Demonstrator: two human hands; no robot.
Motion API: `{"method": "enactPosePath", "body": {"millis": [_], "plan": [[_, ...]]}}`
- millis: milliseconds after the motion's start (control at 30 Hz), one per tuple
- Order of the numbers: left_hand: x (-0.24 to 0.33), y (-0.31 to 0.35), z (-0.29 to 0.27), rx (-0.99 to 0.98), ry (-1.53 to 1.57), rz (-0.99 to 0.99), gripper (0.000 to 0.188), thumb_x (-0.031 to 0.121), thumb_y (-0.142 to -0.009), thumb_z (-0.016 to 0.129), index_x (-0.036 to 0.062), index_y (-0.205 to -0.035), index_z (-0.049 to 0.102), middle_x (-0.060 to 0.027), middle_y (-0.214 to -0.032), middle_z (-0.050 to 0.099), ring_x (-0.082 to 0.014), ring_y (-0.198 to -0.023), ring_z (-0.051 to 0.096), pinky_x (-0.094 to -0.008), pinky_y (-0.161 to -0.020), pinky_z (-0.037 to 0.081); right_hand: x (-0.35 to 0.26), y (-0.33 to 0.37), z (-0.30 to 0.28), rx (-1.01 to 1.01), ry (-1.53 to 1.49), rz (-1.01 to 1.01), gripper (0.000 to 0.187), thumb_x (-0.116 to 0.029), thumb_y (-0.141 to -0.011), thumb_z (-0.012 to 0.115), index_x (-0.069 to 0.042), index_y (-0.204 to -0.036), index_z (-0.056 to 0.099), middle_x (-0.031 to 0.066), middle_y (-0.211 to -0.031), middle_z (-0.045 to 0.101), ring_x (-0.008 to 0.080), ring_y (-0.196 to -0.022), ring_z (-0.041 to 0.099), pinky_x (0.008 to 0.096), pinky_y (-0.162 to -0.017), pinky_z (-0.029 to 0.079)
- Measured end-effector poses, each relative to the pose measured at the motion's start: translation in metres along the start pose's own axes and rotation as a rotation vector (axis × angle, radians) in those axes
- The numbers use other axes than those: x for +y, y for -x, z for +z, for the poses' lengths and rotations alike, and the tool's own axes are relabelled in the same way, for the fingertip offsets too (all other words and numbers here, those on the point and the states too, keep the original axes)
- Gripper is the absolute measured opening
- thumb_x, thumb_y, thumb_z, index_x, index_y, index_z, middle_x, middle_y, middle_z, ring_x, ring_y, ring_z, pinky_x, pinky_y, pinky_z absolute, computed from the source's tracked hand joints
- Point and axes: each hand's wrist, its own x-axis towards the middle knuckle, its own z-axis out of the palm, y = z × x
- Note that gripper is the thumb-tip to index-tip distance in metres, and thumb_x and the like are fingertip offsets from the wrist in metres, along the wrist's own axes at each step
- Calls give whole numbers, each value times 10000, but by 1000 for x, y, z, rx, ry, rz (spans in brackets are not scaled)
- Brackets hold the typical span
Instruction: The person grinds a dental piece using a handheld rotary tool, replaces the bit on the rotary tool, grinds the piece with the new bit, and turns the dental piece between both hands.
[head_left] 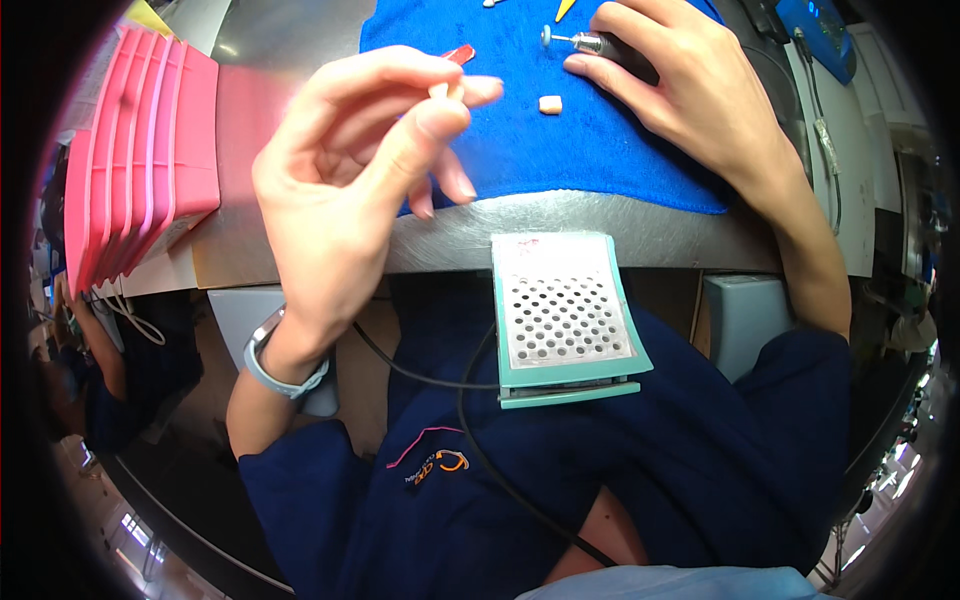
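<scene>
While my left hand pinches a small ivory tooth-like piece between thumb and fingertips, the other fingers loosely curled, my right hand wraps round a rotary handpiece, thumb and index finger by its metal nose. The grey-blue wheel on that tool points toward my left hand but stands well apart from the piece, so nothing is being ground. Between my hands, a little nearer me than the right thumb's tip, a second ivory piece lies loose on the blue towel. A red object shows just beyond my left index finger (too covered for me to say what it is). Nearer my body than either hand sits a teal-framed perforated grille. I judge the work only part done: piece and tool are both taken up, the wheel is not on the piece, and whether the second one is finished I cannot tell.
</scene>
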Motion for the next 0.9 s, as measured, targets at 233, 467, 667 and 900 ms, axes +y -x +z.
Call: {"method": "enactPosePath", "body": {"millis": [233, 467, 667, 900], "plan": [[-4, 1, -3, -184, 54, 196, 165, 7, -935, 540, 15, -1098, 515, -181, -980, 673, -165, -646, 654, -214, -507, 462, -23, 10, 20, 60, -188, -174, 165, -52, -783, 672, -5, -941, 657, 123, -880, 603, 292, -815, 611, 351, -719, 503], [0, 5, 3, -10, 141, -25, 206, -42, -873, 619, -5, -1070, 572, -186, -1066, 672, -161, -698, 673, -191, -507, 462, -35, 3, 8, -10, -834, 44, 147, 73, -825, 618, 55, -968, 649, 119, -922, 635, 197, -854, 633, 281, -766, 511], [-8, 1, -3, -73, -45, 154, 240, -133, -797, 656, -34, -1015, 635, -181, -1038, 675, -159, -833, 660, -262, -755, 536, -48, 8, 6, -21, -1399, 317, 186, 83, -864, 597, 66, -1047, 574, 117, -984, 622, 184, -913, 640, 303, -819, 534], [-6, 5, -4, -173, -78, 273, 254, -181, -743, 669, -52, -960, 646, -158, -963, 656, -203, -861, 657, -284, -741, 546, -46, 12, 9, -46, -1435, 242, 179, 50, -866, 622, 48, -1043, 591, 119, -994, 640, 158, -893, 641, 279, -804, 528]]}}
